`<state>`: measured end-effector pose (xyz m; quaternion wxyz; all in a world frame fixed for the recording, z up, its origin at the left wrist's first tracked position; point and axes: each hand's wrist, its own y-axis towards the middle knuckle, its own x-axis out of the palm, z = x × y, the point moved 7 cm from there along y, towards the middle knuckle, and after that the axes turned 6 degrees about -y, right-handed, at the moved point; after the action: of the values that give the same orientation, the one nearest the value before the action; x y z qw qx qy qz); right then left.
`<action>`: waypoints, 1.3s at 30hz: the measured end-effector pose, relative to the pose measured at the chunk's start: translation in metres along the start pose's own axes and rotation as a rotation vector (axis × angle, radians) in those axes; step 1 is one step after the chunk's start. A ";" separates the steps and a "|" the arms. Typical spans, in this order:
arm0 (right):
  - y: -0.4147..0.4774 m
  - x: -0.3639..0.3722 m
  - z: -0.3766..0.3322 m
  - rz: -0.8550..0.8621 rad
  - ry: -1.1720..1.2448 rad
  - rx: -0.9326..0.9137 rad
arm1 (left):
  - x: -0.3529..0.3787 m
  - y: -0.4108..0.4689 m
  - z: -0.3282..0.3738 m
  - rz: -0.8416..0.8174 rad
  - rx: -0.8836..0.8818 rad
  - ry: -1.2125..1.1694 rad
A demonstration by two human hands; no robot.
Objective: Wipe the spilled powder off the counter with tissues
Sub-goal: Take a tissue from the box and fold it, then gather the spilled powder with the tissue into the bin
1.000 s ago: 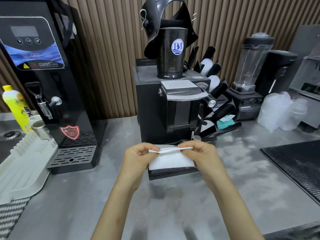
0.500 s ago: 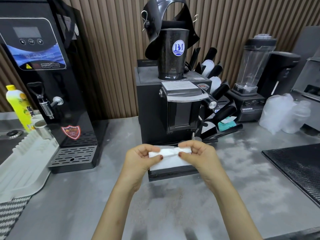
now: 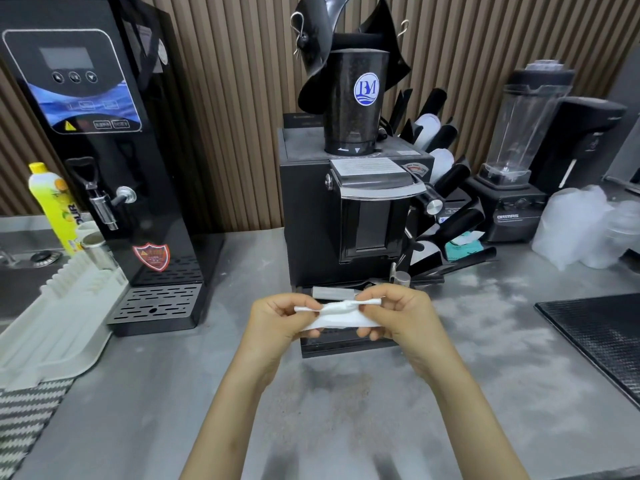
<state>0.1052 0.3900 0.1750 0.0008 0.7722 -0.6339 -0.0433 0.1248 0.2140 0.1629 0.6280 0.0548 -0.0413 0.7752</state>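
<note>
Head view, the only one. Both hands are working at the centre of the frame, just in front of the grinder (image 3: 346, 220). The left hand (image 3: 277, 318) is pinching the left end of the tissue (image 3: 337, 313) and the right hand (image 3: 401, 318) is pinching the right end. The fingers of both are curling round it, so neither hand is free. The tissue is hanging in the air between them, bunching along its top edge and not touching the counter (image 3: 173, 393).

Progress, as I am judging it: this is looking like prep only. The tissue is being folded or gathered into a pad, and wiping is not yet under way.
- Brownish powder specks (image 3: 349, 386) are lying at lower centre, just below the hands.
- A pale dusty haze (image 3: 485, 306) is spreading across centre right, reaching toward the black mat (image 3: 602, 337) at the right edge.
- No clean swiped streak is showing anywhere that I can make out.

So nearly the whole job is remaining: bringing the tissue down, sweeping the specks, then the haze. The dusted area is looking wide, so more than one tissue is probably going to be needed.
</note>
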 end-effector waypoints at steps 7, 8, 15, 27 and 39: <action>0.008 0.004 0.016 -0.029 -0.013 0.057 | -0.004 0.002 -0.010 0.011 -0.023 0.013; 0.009 0.005 0.017 -0.044 -0.030 0.064 | -0.005 0.002 -0.010 0.000 -0.026 0.007; 0.022 0.021 0.026 -0.107 -0.062 0.088 | -0.020 0.008 -0.017 0.036 -0.009 0.046; 0.077 0.099 0.077 -0.288 -0.431 0.027 | -0.093 0.039 -0.058 0.185 -0.018 0.298; 0.252 0.203 0.134 -0.186 -0.941 -0.154 | -0.166 0.232 -0.096 0.021 0.117 0.800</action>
<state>-0.1109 0.1488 0.0420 -0.2326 0.7199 -0.4886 -0.4346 -0.0710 0.0176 0.0464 0.5825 -0.2158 0.2501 0.7427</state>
